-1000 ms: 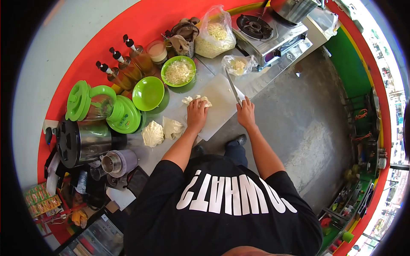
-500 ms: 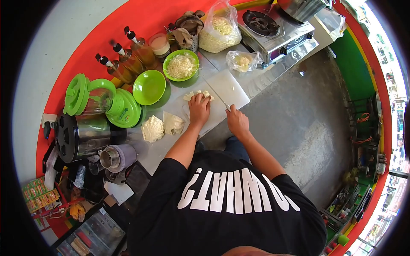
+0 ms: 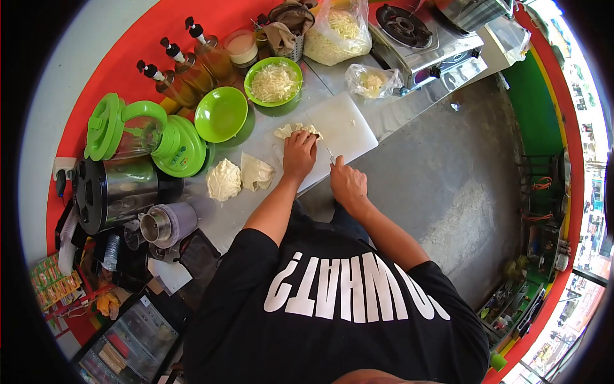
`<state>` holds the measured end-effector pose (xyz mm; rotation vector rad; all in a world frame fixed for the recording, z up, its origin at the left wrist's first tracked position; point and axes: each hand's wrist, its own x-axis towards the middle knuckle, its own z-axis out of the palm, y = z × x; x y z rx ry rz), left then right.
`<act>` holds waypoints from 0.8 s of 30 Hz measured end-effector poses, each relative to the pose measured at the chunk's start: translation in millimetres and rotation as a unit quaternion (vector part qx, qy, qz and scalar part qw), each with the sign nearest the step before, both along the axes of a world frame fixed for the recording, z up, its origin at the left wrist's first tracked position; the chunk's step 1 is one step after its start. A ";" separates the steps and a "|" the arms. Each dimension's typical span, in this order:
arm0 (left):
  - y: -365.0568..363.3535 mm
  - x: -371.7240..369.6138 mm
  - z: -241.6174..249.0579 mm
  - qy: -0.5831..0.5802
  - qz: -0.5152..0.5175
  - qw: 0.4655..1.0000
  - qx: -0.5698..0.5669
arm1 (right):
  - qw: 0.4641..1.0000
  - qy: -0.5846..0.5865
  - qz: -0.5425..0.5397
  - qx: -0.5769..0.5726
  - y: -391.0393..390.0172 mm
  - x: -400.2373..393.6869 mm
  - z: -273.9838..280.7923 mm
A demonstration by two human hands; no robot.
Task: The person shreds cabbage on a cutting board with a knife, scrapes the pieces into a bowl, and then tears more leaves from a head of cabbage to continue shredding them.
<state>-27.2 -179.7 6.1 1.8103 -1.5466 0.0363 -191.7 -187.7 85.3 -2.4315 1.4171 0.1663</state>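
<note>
My left hand presses its curled fingers onto a pale cabbage piece on the white cutting board. In my right hand is a knife, its handle gripped in my closed fingers. The thin blade points up and left, close beside my left fingertips; its tip is hard to make out. Left of the board lie a rounded cabbage chunk and a flatter cabbage wedge. Beyond the board stands a green bowl of shredded cabbage.
A second green bowl stands beside the green blender. Pump bottles line the red wall. At the back are a bag of shreds, a smaller plastic bag and a gas stove. A steel-mouthed container sits left.
My right hand and the knife have moved left, nearer to my left hand, with the blade now beside the cabbage. My left hand stays on the piece. The view has shifted slightly.
</note>
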 end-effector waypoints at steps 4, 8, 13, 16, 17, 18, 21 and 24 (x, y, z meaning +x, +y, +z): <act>0.0 0.3 -2.6 0.007 -0.003 1.000 -0.009 | 1.000 0.019 0.008 -0.019 1.3 -1.5 -18.4; -0.2 0.0 -2.8 0.000 -0.005 1.000 -0.006 | 1.000 -0.001 -0.012 0.003 -9.6 -0.4 -47.7; -1.0 -2.0 -2.0 0.000 -0.002 1.000 -0.008 | 0.999 -0.003 0.034 -0.002 -28.5 9.7 -19.2; -2.0 -5.8 -2.9 0.012 0.008 1.000 -0.021 | 0.999 -0.022 0.017 0.036 -18.2 1.3 -26.3; -3.3 -6.6 -2.6 0.024 0.014 0.999 -0.036 | 0.999 -0.025 0.021 0.036 -17.5 0.7 -28.9; -1.8 -10.1 -2.2 0.021 0.017 0.999 -0.034 | 0.999 -0.017 0.019 0.045 -14.7 -2.1 -33.3; -2.5 -15.9 3.3 0.026 0.062 0.998 0.001 | 0.998 -0.008 0.036 0.045 -24.1 -3.7 -37.6; -5.6 -14.1 7.7 0.023 0.061 0.997 0.043 | 0.997 -0.005 0.074 0.038 -50.3 2.1 -29.4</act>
